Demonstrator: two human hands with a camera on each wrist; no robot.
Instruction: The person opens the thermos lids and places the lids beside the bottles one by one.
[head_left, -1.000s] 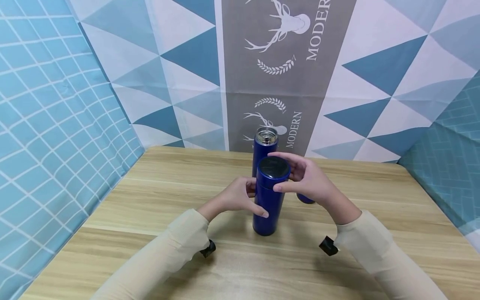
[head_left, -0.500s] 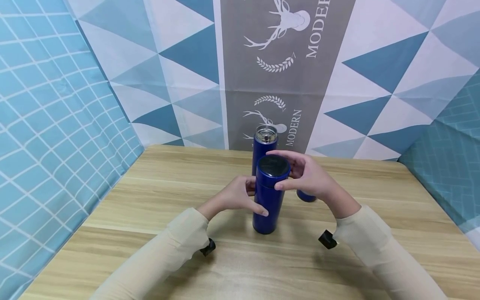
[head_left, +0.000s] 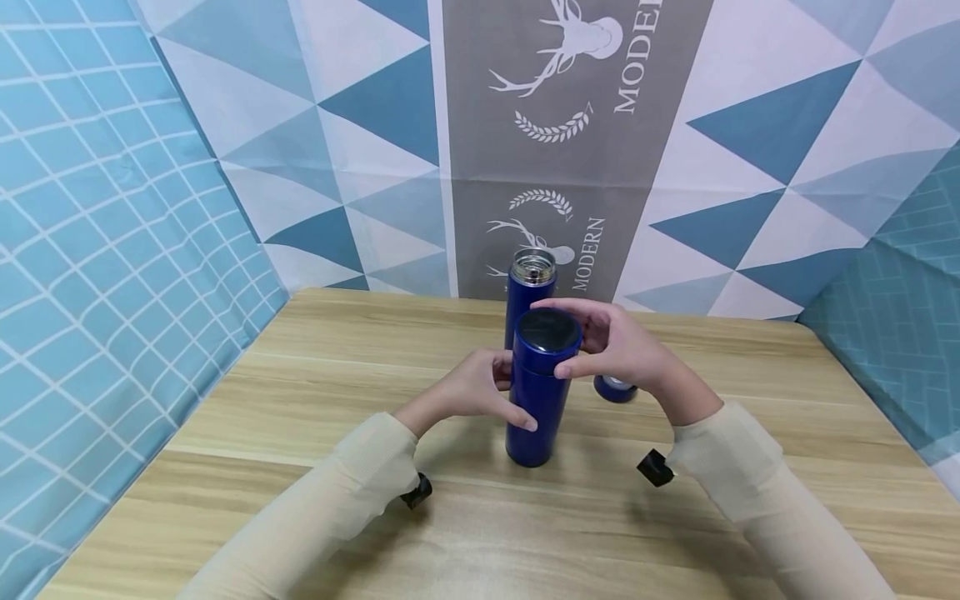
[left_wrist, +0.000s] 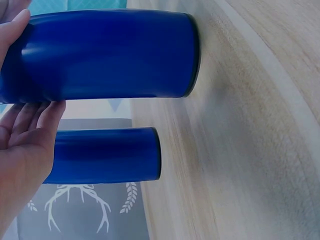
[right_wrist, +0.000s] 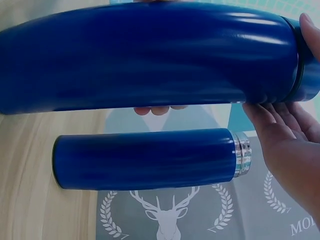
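A dark blue thermos flask point(head_left: 534, 421) stands upright on the table in front of me in the head view. My left hand point(head_left: 478, 386) holds its body from the left, thumb at the front and fingers behind. Around the black-topped lid point(head_left: 550, 331) at its upper end, my right hand point(head_left: 621, 343) grips with thumb in front and fingers at the back. The right wrist view shows a thin seam between lid and body point(right_wrist: 150, 57). Just behind stands a second blue flask point(head_left: 521, 308), uncapped, with a bare steel mouth point(head_left: 534, 267).
A loose blue cap point(head_left: 615, 390) with a silvery inside lies on the wooden table point(head_left: 315, 375), partly hidden behind my right hand. Patterned cloth point(head_left: 555, 150) hangs behind the table, and a blue checked cloth point(head_left: 105, 250) runs along the left side.
My right thumb has slid slightly to the right across the lid. More of the loose cap shows behind that hand. The left hand and the held flask keep their place.
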